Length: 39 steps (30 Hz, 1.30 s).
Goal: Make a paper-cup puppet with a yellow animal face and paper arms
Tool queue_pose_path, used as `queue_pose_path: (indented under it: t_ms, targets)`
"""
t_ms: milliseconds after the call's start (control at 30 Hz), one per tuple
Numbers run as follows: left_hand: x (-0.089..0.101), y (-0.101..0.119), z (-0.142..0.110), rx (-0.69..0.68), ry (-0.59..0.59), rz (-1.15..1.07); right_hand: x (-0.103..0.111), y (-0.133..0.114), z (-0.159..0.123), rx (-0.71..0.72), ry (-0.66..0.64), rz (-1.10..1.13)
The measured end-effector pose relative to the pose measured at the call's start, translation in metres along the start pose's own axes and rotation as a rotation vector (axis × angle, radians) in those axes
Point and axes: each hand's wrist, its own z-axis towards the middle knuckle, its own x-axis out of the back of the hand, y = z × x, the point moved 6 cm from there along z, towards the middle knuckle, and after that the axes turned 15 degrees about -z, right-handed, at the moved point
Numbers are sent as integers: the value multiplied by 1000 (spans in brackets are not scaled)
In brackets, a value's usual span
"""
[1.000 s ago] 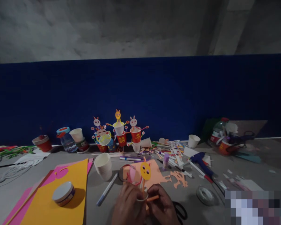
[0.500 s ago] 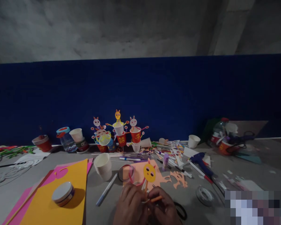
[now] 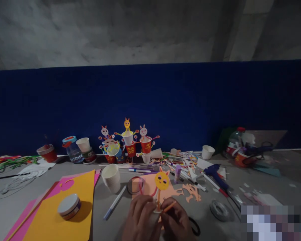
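A paper rabbit figure has a round yellow face (image 3: 162,181) with two ears, on an orange stem. A pink pipe cleaner arm reaches out to its left. My left hand (image 3: 141,219) is closed around the lower part of the figure, where a pale rim shows between the hands; what lies below is hidden. In a pinch, my right hand (image 3: 177,220) holds an orange pipe cleaner (image 3: 169,207) beside the stem. Under the figure lies a cut peach paper sheet (image 3: 174,192). Black scissor handles (image 3: 196,226) show next to my right hand.
Finished rabbit cups (image 3: 130,149) stand at the back. Left are stacked white cups (image 3: 111,179), a marker (image 3: 115,202), a lidded jar (image 3: 69,206) and yellow paper (image 3: 82,187). Right are a glue stick (image 3: 177,174), a blue glue gun (image 3: 217,175) and a tape roll (image 3: 219,210).
The rabbit figure has tilted and shifted slightly right, showing more of its stem and the pale rim. My right hand has turned the orange pipe cleaner upward.
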Motion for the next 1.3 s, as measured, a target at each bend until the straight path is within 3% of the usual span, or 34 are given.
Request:
queue_pose_path:
  t_ms: [167,267,433,533,667,1067,1300]
  targets:
    - [9,-18,-25,122,198,-12,4,-4,1,-24,47,-40]
    - [12,-34,-40,254,305,-148,4,-7,0,-57,54,-42]
    - [-12,-54,-57,480,164,-540,-1,-14,0,15,-32,-94]
    - [-14,-60,-67,536,316,-572,0,-10,-3,33,-46,-132]
    - [-11,-62,-74,569,406,-500,1,-1,-6,12,-26,-157]
    - [6,-66,-87,609,435,-352,2,17,1,-55,-11,-179]
    - [3,-67,-91,595,403,-346,-7,16,-5,-84,-81,-173]
